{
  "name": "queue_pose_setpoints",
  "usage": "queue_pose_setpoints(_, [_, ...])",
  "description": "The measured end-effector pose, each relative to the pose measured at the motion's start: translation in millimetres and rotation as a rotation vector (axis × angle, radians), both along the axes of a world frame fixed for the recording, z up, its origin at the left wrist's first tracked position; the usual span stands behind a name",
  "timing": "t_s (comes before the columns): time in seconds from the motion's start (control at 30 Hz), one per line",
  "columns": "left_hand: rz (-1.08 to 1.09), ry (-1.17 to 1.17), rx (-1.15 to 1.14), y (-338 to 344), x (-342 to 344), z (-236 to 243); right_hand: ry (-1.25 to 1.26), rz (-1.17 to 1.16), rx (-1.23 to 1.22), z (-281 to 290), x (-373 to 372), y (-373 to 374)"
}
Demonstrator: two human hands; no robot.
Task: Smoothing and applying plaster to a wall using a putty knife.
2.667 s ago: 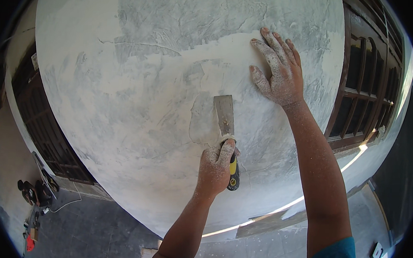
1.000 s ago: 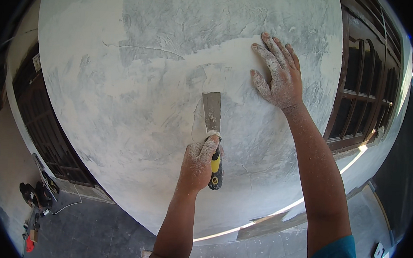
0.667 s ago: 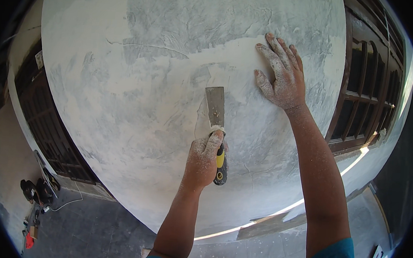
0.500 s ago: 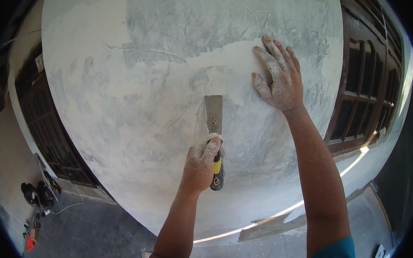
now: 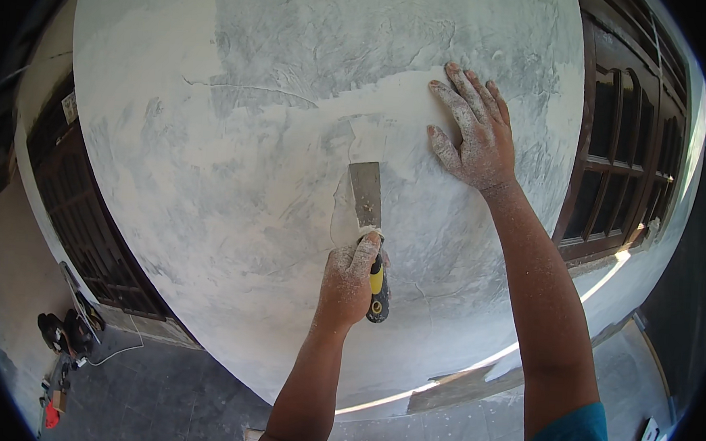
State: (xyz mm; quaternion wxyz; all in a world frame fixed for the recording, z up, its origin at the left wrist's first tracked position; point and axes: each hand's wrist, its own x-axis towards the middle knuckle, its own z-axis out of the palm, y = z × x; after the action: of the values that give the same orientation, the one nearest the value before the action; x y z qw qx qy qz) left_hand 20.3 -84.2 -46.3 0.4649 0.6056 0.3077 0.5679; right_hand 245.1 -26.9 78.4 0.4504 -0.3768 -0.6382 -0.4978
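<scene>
My left hand (image 5: 346, 281), dusted white, is closed around the black and yellow handle of a putty knife (image 5: 365, 193). Its metal blade points up and lies against the patchy white and grey plastered wall (image 5: 276, 159). Just left of the blade a ragged-edged patch shows in the plaster, with a thin crack higher up. My right hand (image 5: 475, 135), also powdery, rests on the wall above and right of the blade, fingers spread and holding nothing.
Dark wooden-framed openings flank the wall: a grilled one (image 5: 90, 229) at left and a paned window (image 5: 616, 156) at right. At lower left, black items and tools (image 5: 67, 336), a white cord and a red object sit by the tiled floor (image 5: 164, 395).
Since the oldest frame my left hand and the knife have shifted left. In the later frames they move slightly up and down. My right hand stays on the wall, slightly lower.
</scene>
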Motion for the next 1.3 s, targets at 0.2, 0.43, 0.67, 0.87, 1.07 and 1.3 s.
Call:
queue_pose_setpoints(0.2, [0.077,0.093,0.06,11.5,2.5,-10.4,0.008,0.031,-0.006,-1.8,0.5,-1.1])
queue_pose_setpoints(0.43, [0.045,0.045,0.172,20.5,13.6,-8.5,0.133,0.123,-0.058,-23.3,-6.5,-12.7])
queue_pose_setpoints(0.67, [0.201,0.288,0.262,31.7,9.7,1.3,0.556,0.704,-0.651,-129.0,-69.9,-62.4])
queue_pose_setpoints(0.87, [0.146,0.79,0.065,23.5,-1.9,52.4,0.768,0.803,-0.635,-144.0,-88.3,-67.9])
queue_pose_setpoints(1.07, [0.864,1.01,1.31,53.2,-62.7,82.2,0.79,0.725,-0.581,-160.7,-105.2,-78.6])
queue_pose_setpoints(1.3, [0.703,1.291,1.604,75.1,-93.2,116.0,0.827,0.45,-0.548,-149.9,-133.1,-91.4])
